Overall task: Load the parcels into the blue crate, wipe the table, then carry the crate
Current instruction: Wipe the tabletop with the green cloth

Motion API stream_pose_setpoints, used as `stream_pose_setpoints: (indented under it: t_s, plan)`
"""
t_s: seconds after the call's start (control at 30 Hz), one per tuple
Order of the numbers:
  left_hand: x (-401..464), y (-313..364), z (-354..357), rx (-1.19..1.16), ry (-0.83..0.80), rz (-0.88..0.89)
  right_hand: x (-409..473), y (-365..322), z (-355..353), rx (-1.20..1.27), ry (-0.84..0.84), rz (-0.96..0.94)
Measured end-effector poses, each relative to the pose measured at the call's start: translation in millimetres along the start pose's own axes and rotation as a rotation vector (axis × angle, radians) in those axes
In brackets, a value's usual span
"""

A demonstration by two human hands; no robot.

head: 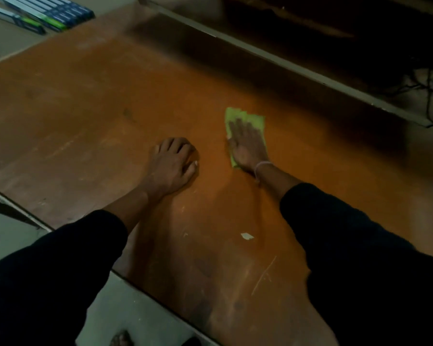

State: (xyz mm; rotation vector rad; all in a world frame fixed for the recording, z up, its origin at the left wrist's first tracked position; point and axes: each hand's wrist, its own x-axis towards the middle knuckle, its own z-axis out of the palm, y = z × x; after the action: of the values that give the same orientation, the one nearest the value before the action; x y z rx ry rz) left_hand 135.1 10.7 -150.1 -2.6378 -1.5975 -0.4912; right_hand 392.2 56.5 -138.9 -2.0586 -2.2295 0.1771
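The right hand [248, 146] lies flat, fingers spread, pressing a green cloth [245, 121] onto the orange table [85, 108] near its middle. The left hand [173, 166] rests beside it, fingers curled loosely on bare wood, holding nothing. Both arms reach forward in dark sleeves [360, 245].

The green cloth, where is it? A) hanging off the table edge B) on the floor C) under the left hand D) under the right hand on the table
D: the right hand lies flat on the green cloth, pressing it onto the orange-brown table; the left hand rests bare.
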Motion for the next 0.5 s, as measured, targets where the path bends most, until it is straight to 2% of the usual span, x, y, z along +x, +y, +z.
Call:
stream_pose_setpoints:
  t_s: [0.03,0.07,0.1,0.17,0.2,0.23,0.33,0.37,0.4,0.5]
  plan:
    - [-0.6,0.2,-0.7,-0.003,-0.004,0.002,-15.7,-1.6,-0.8,0.010,-0.031,-0.126]
    - [-1.1,0.4,-1.6,-0.009,-0.006,0.006,-29.6,2.1,-1.9,0.015,-0.045,-0.172]
    - [-2.0,0.7,-2.4,-0.017,-0.010,0.008,-39.8,8.6,-2.1,0.011,-0.024,-0.120]
    - [-3.1,1.2,-4.0,-0.025,-0.018,0.009,-55.0,17.5,-3.2,0.023,0.038,0.189]
    - [-3.4,0.6,-4.2,-0.024,-0.018,0.006,-62.8,12.1,-2.5,0.023,0.049,0.283]
    - [-3.9,-0.3,-3.6,-0.021,-0.017,0.002,-72.0,0.6,0.2,0.013,0.046,0.260]
    - [-4.1,-0.8,-2.8,-0.021,-0.027,0.008,-109.6,-26.9,6.5,0.017,-0.002,-0.059]
    - [-4.8,-0.4,-3.4,-0.026,-0.028,0.005,-120.7,-25.5,6.7,0.019,-0.004,-0.076]
    - [-5.9,0.1,-4.4,-0.029,-0.029,0.002,-128.1,-21.9,6.6,0.012,0.016,-0.015]
    - [-9.4,0.0,-6.5,-0.041,-0.047,0.012,-142.0,-28.1,8.0,0.005,0.060,0.350]
